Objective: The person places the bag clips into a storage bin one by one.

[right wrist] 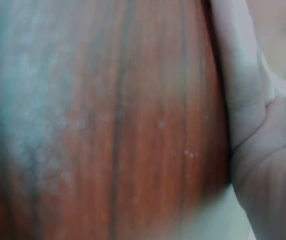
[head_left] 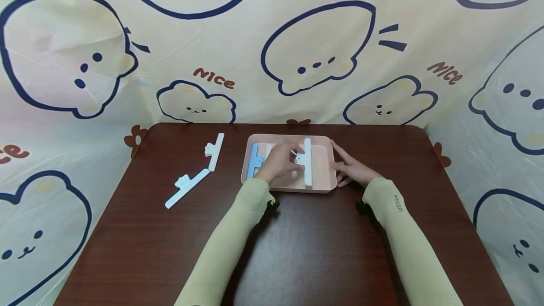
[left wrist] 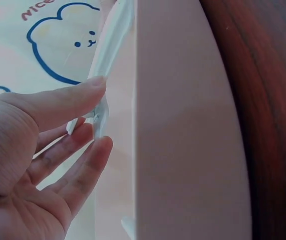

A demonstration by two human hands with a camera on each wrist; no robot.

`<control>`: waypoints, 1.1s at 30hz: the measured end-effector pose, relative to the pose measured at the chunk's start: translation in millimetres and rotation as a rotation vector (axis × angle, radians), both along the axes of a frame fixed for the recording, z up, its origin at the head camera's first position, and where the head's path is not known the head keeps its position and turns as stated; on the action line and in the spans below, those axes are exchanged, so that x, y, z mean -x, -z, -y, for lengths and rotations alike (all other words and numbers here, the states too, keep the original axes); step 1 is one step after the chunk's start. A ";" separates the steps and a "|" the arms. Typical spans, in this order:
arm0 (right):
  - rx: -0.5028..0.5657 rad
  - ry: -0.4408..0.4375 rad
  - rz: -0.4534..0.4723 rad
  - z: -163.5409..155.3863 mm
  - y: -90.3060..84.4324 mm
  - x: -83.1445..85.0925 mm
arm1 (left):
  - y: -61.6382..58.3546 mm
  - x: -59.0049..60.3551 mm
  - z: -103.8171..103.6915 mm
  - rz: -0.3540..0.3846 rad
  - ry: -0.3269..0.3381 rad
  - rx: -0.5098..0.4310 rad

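My left hand (head_left: 279, 160) is over a shallow pink tray (head_left: 320, 185) and pinches the tab of a long white bag clip (head_left: 308, 169) near the tray's right side. In the left wrist view, thumb and fingertips meet at this clip (left wrist: 113, 42). At the tray's left end lies a blue bag clip (head_left: 253, 162). Beside it, a pale clip (head_left: 268, 149) is mostly hidden behind my left hand. My right hand (head_left: 356, 170) rests against the tray's right edge with its fingers extended, and holds no clip.
Left of the tray, two white bag clips lie on the brown table (head_left: 314, 249): an upper one (head_left: 216, 152) and a lower one (head_left: 187, 188), their ends almost touching. A cartoon-print cloth (head_left: 246, 51) hangs behind the table and at its sides.
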State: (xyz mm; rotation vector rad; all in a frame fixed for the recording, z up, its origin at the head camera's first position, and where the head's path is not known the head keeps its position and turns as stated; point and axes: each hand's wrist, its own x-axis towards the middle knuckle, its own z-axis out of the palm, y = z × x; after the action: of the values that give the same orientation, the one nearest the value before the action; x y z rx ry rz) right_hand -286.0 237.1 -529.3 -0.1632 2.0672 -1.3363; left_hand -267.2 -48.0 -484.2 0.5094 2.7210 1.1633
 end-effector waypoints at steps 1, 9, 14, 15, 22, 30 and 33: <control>-0.001 -0.004 -0.002 -0.1 0.1 -0.2 | 0.8 0.2 -1.2 0.003 -0.002 0.003; 0.006 -0.003 0.009 -0.6 1.7 -0.8 | 9.7 2.3 -7.7 0.030 -0.014 0.036; -0.005 -0.002 0.009 -1.6 2.8 0.4 | 11.1 4.6 -11.3 0.031 -0.007 0.035; -0.005 0.000 0.010 -1.6 2.9 0.8 | 11.2 5.3 -12.2 0.032 -0.005 0.034; -0.009 0.003 0.021 -1.9 3.9 3.7 | 12.0 9.9 -19.2 0.036 -0.003 0.054; -0.004 0.007 0.018 -2.9 3.4 2.7 | 17.9 12.5 -26.8 0.053 -0.015 0.067; 0.005 -0.001 0.010 -2.5 2.4 1.7 | 17.7 12.0 -28.0 0.051 -0.017 0.064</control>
State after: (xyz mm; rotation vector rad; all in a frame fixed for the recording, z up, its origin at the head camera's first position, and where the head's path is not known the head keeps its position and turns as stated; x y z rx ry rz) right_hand -287.7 239.6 -531.7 -0.1590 2.0553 -1.3388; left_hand -279.2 -20.0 -501.8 0.4422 2.7140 1.0743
